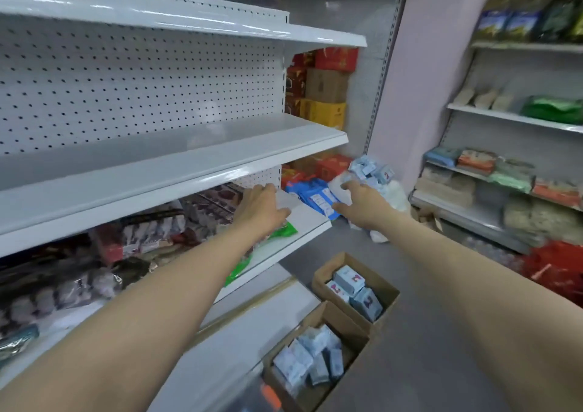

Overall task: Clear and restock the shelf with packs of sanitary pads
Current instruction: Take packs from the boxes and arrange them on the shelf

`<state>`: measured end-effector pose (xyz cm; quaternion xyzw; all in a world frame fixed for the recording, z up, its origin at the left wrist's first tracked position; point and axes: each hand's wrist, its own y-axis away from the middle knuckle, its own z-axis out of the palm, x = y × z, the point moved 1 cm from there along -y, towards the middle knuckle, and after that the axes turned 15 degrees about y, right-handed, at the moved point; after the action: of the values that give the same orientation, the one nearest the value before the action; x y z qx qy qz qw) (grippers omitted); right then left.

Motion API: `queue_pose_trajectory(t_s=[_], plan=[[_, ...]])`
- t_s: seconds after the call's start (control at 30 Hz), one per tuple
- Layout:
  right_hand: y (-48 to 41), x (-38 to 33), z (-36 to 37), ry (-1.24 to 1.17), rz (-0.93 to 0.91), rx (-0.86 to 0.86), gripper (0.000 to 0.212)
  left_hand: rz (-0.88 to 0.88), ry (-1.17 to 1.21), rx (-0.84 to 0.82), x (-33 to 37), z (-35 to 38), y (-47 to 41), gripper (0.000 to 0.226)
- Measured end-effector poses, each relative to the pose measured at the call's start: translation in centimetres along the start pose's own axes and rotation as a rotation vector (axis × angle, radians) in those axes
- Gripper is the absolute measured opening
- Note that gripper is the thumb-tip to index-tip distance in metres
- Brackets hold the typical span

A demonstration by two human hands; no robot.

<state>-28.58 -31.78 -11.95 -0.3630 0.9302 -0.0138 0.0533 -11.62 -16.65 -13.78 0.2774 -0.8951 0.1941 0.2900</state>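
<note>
Now, step: restocking looks barely begun. No pads stand on the middle shelf (189, 140) yet, and both arms reach to the far end of the lower shelf (304, 222), centre of frame.
Left hand (262, 205): palm down on the lower shelf's end, fingers loosely bent, gripping nothing I can make out.
Right hand (359, 199): stretched to a blue pack (310, 195) just past the shelf end. Its fingertips are blurred, so I cannot tell whether it pinches or only touches.
Pads: pale-blue packs (348, 280) lie in two cardboard boxes (319, 274) on the floor, lower centre. A heap of packs (370, 169) lies beyond the right hand.
Next move: probably a firm grip on one pack, then a lift to the middle shelf.
Writing: a white label on the blue pack and red marks on the boxed packs, none readable.
</note>
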Motion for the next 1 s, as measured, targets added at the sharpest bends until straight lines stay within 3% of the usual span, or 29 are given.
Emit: queue_pose_trajectory(t_s=[0.43, 0.77, 1.0], plan=[[-3.8, 14.3, 6.7, -0.042, 0.193, -0.144, 0.065, -0.015, -0.048, -0.201, 3.6, 17.0, -7.3, 0.052], [-20.4, 25.5, 13.1, 0.043, 0.199, -0.35, 0.063, -0.176, 0.027, -0.291, 3.8, 31.5, -22.5, 0.051], [-30.1, 32.6, 15.4, 0.025, 0.151, -0.412, 0.065, -0.249, 0.046, -0.299, 6.3, 37.6, -31.8, 0.046]])
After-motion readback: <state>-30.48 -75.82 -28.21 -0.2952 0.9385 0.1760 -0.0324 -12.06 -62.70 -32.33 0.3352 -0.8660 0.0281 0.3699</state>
